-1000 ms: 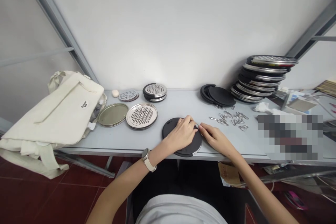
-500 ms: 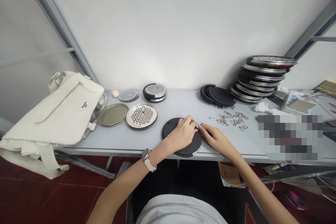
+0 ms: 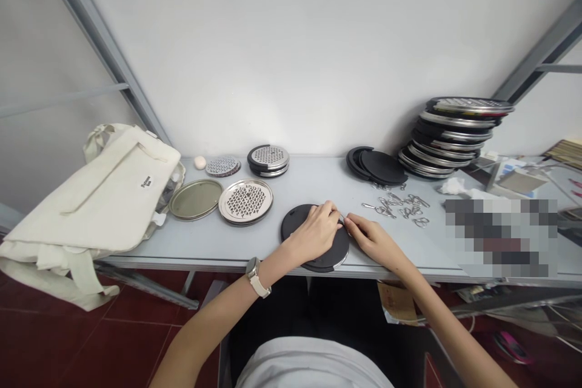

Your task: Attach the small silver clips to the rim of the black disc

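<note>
A round black disc (image 3: 295, 218) with a metal rim lies flat near the table's front edge. Across its upper right part rests my left hand (image 3: 316, 230), fingers bent and pinched together at the disc's edge. My right hand (image 3: 370, 241) meets it from the right, thumb and index finger pressed together. A small metal clip (image 3: 342, 217) glints between the two hands' fingertips; most of it is covered. Several loose metal clips (image 3: 400, 205) are scattered on the table to the right. Behind them sit black round holders (image 3: 384, 168).
A tall leaning stack of metal-rimmed discs (image 3: 448, 145) stands at the back right. On the left are a perforated grater plate (image 3: 245, 201), a plain round plate (image 3: 195, 199), a smaller grater stack (image 3: 270, 157) and a cream bag (image 3: 104, 188). The table (image 3: 182, 245) ends close to my body.
</note>
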A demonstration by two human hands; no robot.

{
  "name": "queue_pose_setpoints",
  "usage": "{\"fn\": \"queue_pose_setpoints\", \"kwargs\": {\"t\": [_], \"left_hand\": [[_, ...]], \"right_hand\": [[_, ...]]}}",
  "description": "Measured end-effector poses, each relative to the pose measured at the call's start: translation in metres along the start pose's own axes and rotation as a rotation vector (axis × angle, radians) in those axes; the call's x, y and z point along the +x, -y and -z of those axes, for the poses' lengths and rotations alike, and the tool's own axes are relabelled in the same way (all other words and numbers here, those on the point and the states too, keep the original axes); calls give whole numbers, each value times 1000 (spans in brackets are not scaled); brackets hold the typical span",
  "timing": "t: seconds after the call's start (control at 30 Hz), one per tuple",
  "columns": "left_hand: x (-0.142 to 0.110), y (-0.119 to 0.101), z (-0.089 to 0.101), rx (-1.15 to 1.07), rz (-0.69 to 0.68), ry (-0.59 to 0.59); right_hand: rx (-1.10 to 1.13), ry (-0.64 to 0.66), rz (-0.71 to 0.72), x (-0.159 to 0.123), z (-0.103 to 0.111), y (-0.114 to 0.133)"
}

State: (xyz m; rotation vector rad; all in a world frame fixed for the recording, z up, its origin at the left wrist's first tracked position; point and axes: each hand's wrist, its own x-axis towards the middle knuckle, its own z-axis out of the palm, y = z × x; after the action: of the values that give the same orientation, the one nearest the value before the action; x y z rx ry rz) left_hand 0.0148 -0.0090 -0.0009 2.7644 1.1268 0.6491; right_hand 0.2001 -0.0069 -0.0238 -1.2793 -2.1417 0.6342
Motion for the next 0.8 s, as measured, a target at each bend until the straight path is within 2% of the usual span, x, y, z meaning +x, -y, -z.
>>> {"fn": "queue_pose_setpoints", "kwargs": {"t": [0.8], "left_hand": [[0, 0, 1, -8, 1, 4]], "right_hand": [[-12, -5, 11, 0, -1, -2]]}}
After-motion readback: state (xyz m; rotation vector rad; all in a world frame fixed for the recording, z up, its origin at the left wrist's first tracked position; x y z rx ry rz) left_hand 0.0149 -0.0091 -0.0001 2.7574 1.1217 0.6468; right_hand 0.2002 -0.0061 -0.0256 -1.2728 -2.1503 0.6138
